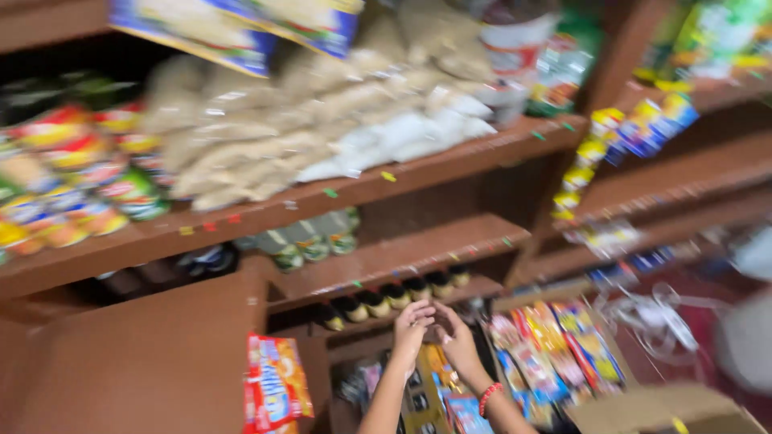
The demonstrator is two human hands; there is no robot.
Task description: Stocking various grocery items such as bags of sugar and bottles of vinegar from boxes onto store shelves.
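The view is motion-blurred. My left hand [412, 321] and my right hand [455, 336] are raised close together, fingertips touching, just below a row of small dark bottles with yellow labels [394, 296] on a low wooden shelf [418, 255]. A red bead bracelet [489, 397] circles my right wrist. The blur hides whether either hand holds something small. Beneath my hands lie colourful snack packets [555, 354].
Wooden shelves fill the view. Pale bagged goods [265, 137] and white bags [402, 133] lie on an upper shelf, with colourful packets [72, 177] at left. A red-orange packet [276, 384] hangs low. A cardboard box [667, 410] sits bottom right.
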